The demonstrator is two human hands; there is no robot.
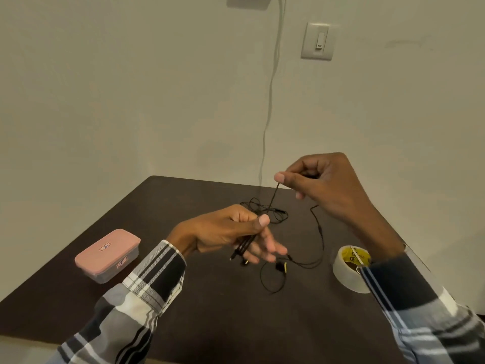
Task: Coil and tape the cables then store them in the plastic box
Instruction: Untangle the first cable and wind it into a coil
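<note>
Above the dark desk (183, 311), the left hand (231, 232) grips folded strands of a thin black cable (273, 198) while the right hand (322, 179) pinches it higher up. The pink-lidded plastic box (107, 254) sits closed at left, the tape roll (350, 269) at right.

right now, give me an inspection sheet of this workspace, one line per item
surface: dark brown table, set into a wall corner
job's things: black cable partly folded; plastic box with pink lid on, at left; tape roll at right, partly behind the right sleeve
clutter: nothing seen
hands: left hand grips the folded strands under its thumb; right hand pinches the cable higher up between its fingers
cables: loose black loops and an earbud-like end lie on the table; no tape on them
surroundings: pale wall, wall switch, a pale wire running down the wall
</note>
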